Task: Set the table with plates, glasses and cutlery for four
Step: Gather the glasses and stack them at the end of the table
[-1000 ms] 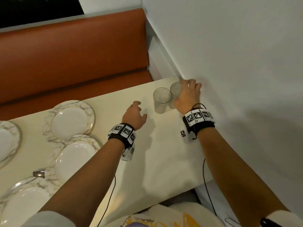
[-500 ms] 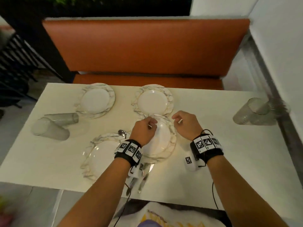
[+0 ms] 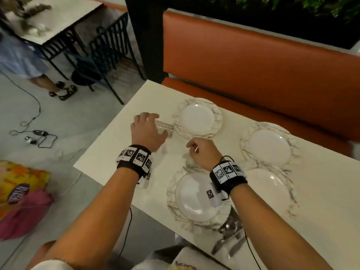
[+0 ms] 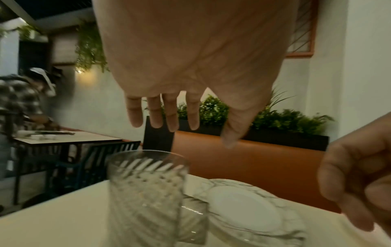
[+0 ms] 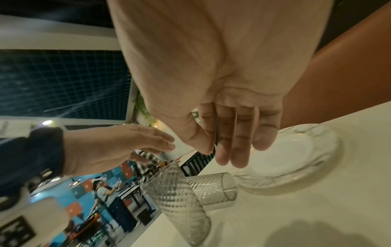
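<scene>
Head view: glasses step in hand.
L hand [image 3: 146, 131]: fingers spread, hovered over upright glass [image 4: 146, 198] nr table's [image 3: 109, 152] left edge, nothing gripped.
R hand [image 3: 202, 151]: loosely curled, held nothing.
Next: needs fingers closing round glass, likely.

The light is soft and a bit dim in all three views, and it is warm in colour. The worktop [image 3: 120, 133] is lit from above, and dark shadows of the arms are thrown onto it in the right wrist view. Small bright spots of glare are seen on the plates [image 3: 196, 118]. The head view is smeared at its left edge, where a standing person [image 3: 17, 55] is badly blurred. Straight lines are bent near the edges. In the left wrist view the ribbed glass [image 4: 146, 197] is blurred, and the palm of the left hand [image 4: 190, 58] is seen very large and soft. A small wall lamp [image 4: 84, 75] is seen glowing far behind.
</scene>
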Demonstrator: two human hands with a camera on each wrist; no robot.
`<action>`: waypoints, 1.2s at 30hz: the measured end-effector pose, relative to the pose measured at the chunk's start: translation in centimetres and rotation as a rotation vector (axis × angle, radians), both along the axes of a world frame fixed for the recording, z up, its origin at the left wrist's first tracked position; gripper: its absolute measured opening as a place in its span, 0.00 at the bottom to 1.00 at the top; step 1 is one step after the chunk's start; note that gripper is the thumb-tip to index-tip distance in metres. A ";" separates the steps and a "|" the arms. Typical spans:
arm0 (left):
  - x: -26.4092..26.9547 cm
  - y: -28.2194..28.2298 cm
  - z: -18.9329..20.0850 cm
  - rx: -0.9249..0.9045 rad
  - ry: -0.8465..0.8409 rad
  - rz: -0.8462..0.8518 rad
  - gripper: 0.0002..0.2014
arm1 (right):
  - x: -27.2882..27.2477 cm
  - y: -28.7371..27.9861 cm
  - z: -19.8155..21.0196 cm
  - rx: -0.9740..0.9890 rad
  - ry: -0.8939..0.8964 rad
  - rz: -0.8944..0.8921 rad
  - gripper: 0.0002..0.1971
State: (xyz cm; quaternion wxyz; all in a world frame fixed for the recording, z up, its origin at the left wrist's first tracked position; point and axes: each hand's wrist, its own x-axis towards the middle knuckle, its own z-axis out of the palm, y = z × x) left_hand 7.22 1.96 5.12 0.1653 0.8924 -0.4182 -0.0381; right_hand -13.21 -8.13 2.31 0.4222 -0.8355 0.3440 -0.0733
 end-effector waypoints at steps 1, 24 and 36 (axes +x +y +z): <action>1.4 0.2 -0.1 0.107 -0.004 0.026 0.37 | 1.5 -0.2 0.0 -0.006 0.006 0.025 0.11; 8.6 7.4 -3.4 -0.128 0.559 0.400 0.44 | 26.1 -1.8 -5.9 -0.373 0.544 0.373 0.55; 7.8 7.1 -2.6 -0.184 0.565 0.423 0.42 | 19.3 -2.2 -1.8 -0.123 0.235 0.144 0.59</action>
